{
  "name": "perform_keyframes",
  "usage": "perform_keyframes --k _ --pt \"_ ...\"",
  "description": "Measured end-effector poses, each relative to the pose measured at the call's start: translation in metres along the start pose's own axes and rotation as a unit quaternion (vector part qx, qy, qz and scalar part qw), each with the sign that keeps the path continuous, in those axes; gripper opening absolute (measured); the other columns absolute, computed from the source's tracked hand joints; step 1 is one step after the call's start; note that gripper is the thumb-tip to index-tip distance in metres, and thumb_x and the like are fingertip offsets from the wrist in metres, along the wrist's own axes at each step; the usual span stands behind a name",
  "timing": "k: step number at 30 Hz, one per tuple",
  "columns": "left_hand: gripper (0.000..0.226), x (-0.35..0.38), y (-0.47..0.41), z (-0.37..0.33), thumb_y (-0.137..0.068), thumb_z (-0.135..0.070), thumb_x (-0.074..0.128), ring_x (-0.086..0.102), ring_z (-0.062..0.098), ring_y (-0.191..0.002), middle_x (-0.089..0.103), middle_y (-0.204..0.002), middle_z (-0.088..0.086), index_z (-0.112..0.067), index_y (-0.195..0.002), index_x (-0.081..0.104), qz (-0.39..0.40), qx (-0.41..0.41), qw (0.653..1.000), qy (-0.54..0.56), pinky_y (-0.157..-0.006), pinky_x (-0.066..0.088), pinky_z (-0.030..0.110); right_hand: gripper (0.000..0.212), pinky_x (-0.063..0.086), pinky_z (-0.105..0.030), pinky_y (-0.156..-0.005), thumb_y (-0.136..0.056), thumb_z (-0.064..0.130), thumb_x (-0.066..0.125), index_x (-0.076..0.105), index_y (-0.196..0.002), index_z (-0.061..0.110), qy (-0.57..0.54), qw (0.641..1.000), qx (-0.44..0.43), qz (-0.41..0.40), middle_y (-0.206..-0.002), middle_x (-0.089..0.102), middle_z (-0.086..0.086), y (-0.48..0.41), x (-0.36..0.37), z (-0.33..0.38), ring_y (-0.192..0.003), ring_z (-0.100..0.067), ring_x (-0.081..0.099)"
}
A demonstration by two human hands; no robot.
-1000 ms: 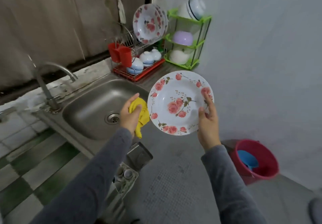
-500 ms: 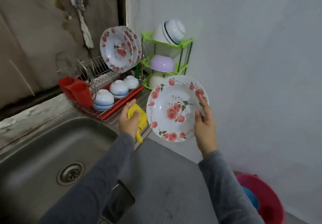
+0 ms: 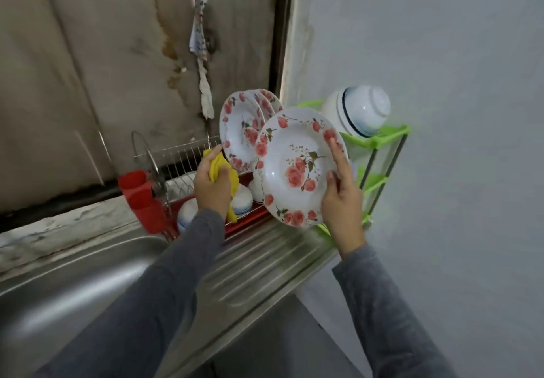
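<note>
One-handed pinch on plate (image 3: 294,148) rim by right hand (image 3: 343,210), upright just in front of racked plates (image 3: 240,130), left hand (image 3: 210,189) clutching yellow cloth (image 3: 217,167): might slip if wet (blurry, hard to tell) or clip the rack (image 3: 182,154) going in.

A home kitchen: a steel sink (image 3: 73,283) with a ribbed draining board (image 3: 265,263), a dish rack (image 3: 182,165) holding flowered plates (image 3: 241,130) and bowls (image 3: 241,201), against a stained wall (image 3: 117,54).
</note>
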State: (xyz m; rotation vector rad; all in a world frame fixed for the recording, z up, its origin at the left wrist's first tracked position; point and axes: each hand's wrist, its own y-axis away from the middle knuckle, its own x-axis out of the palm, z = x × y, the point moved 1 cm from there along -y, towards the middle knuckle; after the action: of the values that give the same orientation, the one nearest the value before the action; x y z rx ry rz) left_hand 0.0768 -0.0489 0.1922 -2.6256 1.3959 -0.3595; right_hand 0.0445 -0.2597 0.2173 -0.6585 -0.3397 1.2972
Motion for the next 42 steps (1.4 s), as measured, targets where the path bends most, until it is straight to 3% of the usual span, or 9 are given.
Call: perform_keyframes --k 12,16,17,20,26,30,36,40,42 --pt "0.045 0.011 -0.071 -0.008 -0.100 -0.010 0.052 0.049 0.021 -0.131 0.050 -0.145 0.001 -0.051 -0.115 0.060 -0.140 0.012 0.990 -0.010 -0.110 0.045 0.045 0.064 0.034 -0.042 -0.120 -0.097 0.000 0.035 0.034 -0.156 0.026 -0.008 0.992 -0.083 0.099 -0.159 0.036 0.000 -0.129 0.096 -0.032 -0.146 -0.014 0.034" --pt "0.043 0.011 -0.090 -0.004 -0.101 -0.008 0.051 0.051 0.017 -0.127 0.050 -0.145 0.002 -0.045 -0.120 0.060 -0.157 0.010 0.987 -0.014 -0.105 0.048 0.033 0.065 0.030 0.002 -0.100 -0.092 -0.014 0.040 0.039 -0.152 0.010 0.046 0.988 -0.124 0.077 -0.152 0.044 -0.014 -0.147 0.126 -0.042 -0.123 -0.010 0.047" --pt "0.042 0.012 -0.095 -0.002 -0.101 -0.007 0.051 0.052 0.015 -0.124 0.050 -0.144 0.002 -0.042 -0.122 0.060 -0.157 0.008 0.987 -0.016 -0.101 0.048 0.029 0.066 0.031 0.000 -0.101 -0.091 -0.016 0.040 0.040 -0.152 0.009 0.059 0.987 -0.130 0.071 -0.151 0.045 -0.015 -0.149 0.134 -0.046 -0.120 -0.008 0.048" --pt "0.041 0.014 -0.106 0.006 -0.101 -0.007 0.050 0.051 0.018 -0.126 0.051 -0.141 0.001 -0.039 -0.124 0.059 -0.157 -0.003 0.988 -0.016 -0.107 0.046 0.036 0.066 0.017 -0.014 -0.119 -0.091 -0.012 0.040 0.040 -0.152 0.013 0.092 0.983 -0.147 0.064 -0.153 0.045 -0.012 -0.155 0.159 -0.060 -0.144 -0.025 0.038" --pt "0.041 0.013 -0.122 0.019 -0.102 -0.007 0.050 0.054 0.021 -0.123 0.049 -0.144 0.003 -0.041 -0.123 0.060 -0.156 -0.031 0.987 -0.010 -0.105 0.049 0.040 0.060 0.029 -0.050 -0.121 -0.096 0.005 0.033 0.034 -0.155 0.014 0.100 0.976 -0.166 0.102 -0.157 0.038 -0.013 -0.153 0.194 -0.074 -0.149 -0.028 0.028" --pt "0.040 0.009 -0.130 0.028 -0.102 -0.007 0.050 0.057 0.008 -0.099 0.052 -0.134 0.000 -0.040 -0.124 0.059 -0.159 -0.033 0.987 -0.010 -0.082 0.053 0.023 0.059 0.037 -0.030 -0.116 -0.093 -0.008 0.048 0.042 -0.150 0.006 0.103 0.979 -0.152 0.090 -0.144 0.052 -0.021 -0.150 0.213 -0.083 -0.131 -0.029 0.048" --pt "0.041 0.004 -0.135 0.036 -0.101 -0.007 0.051 0.053 0.020 -0.120 0.051 -0.136 -0.001 -0.040 -0.124 0.060 -0.166 -0.049 0.985 -0.017 -0.106 0.048 0.042 0.067 0.048 -0.042 -0.107 -0.094 -0.010 0.041 0.037 -0.153 0.022 0.083 0.981 -0.105 0.140 -0.148 0.048 -0.010 -0.144 0.220 -0.097 -0.125 -0.029 0.054" --pt "0.041 0.004 -0.131 0.035 -0.101 -0.008 0.052 0.052 0.019 -0.122 0.050 -0.140 0.001 -0.039 -0.126 0.060 -0.165 -0.048 0.985 -0.020 -0.105 0.048 0.042 0.044 0.021 0.002 -0.103 -0.102 0.009 0.043 0.050 -0.145 0.018 0.091 0.982 -0.127 0.105 -0.150 0.043 -0.015 -0.141 0.210 -0.090 -0.127 0.000 0.035" --pt "0.041 0.005 -0.126 0.032 -0.101 -0.008 0.052 0.051 0.019 -0.124 0.049 -0.143 0.001 -0.039 -0.126 0.060 -0.163 -0.041 0.986 -0.020 -0.104 0.048 0.038 0.042 0.026 -0.011 -0.112 -0.102 0.018 0.044 0.052 -0.143 0.016 0.098 0.980 -0.143 0.094 -0.147 0.044 -0.016 -0.141 0.206 -0.091 -0.134 -0.010 0.038"
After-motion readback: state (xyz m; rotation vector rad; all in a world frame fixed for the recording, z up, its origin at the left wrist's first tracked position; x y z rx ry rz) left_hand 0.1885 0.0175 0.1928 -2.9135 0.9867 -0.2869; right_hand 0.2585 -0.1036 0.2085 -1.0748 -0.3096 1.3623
